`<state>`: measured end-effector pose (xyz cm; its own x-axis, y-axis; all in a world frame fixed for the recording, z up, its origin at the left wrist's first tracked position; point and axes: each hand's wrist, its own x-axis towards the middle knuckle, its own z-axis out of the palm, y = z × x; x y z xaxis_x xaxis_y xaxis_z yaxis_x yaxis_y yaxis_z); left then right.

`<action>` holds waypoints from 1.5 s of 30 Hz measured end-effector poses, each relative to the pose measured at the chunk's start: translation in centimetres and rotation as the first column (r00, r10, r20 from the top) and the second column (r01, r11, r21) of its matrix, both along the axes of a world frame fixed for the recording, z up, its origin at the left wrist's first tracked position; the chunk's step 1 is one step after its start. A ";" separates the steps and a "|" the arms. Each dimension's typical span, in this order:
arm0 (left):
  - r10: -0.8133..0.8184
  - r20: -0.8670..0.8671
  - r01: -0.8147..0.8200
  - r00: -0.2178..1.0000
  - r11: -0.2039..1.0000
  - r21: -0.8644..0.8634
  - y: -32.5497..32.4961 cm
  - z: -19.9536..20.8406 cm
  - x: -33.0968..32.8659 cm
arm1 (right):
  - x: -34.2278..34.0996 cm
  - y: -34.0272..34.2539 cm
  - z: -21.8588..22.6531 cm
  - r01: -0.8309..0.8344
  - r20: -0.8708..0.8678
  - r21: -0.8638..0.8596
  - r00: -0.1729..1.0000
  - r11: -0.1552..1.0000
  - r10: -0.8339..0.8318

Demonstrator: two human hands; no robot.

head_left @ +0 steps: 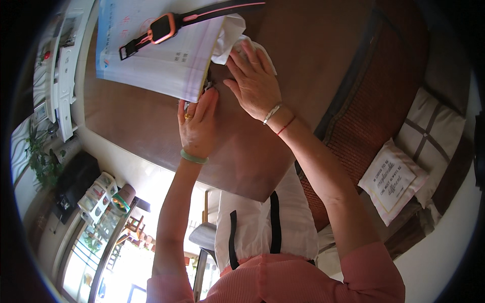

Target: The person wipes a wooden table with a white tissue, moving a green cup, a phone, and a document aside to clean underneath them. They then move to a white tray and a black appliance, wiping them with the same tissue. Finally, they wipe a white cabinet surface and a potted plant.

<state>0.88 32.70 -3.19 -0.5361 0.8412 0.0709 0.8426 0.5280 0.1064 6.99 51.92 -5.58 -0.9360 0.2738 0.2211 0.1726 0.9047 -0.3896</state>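
My right hand (255, 90) lies with its fingers stretched out on a crumpled white tissue or cloth (228, 38), thumb apart. A silver bracelet and a red string circle that wrist. My left hand (198, 126), with a gold ring and a pale green bangle, is at the near right corner of a thick pale blue and white book (146, 70). Its fingers are bent around a small dark, shiny thing (208, 83) that they mostly hide. On the book rests a smartwatch (163, 28) with an orange-pink case and a black and pink strap.
Both hands work over a brown tabletop (237, 156), its near corner pointing at my lap. To the right stands a bench with a woven reddish-brown mat (358, 106) and cushions (394, 179). A grey chair (204, 236) is below the table's left edge; white shelves (65, 91) stand far left.
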 end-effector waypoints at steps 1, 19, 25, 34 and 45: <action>-0.018 -0.001 0.018 1.000 1.000 0.008 -0.9 -0.1 -0.5 | 0.2 -0.3 0.0 -0.007 0.026 -0.009 1.000 1.000 0.007; -0.067 0.773 -0.449 0.631 0.781 0.434 -4.8 0.5 3.0 | 11.0 -13.4 0.6 -0.603 0.202 -0.209 0.744 0.770 0.637; -0.050 0.439 -0.053 0.897 0.974 0.219 2.0 0.5 7.4 | 4.6 -1.6 1.5 -0.389 0.228 0.085 0.904 0.917 0.362; -0.088 0.307 -0.001 0.948 0.961 0.277 16.6 1.7 7.8 | 7.2 12.5 -0.5 -0.150 0.078 0.206 0.988 0.967 0.136; -0.223 0.537 0.176 0.814 0.975 0.138 3.1 1.5 16.1 | 18.1 -6.9 1.8 -0.087 0.307 0.191 0.952 0.978 0.025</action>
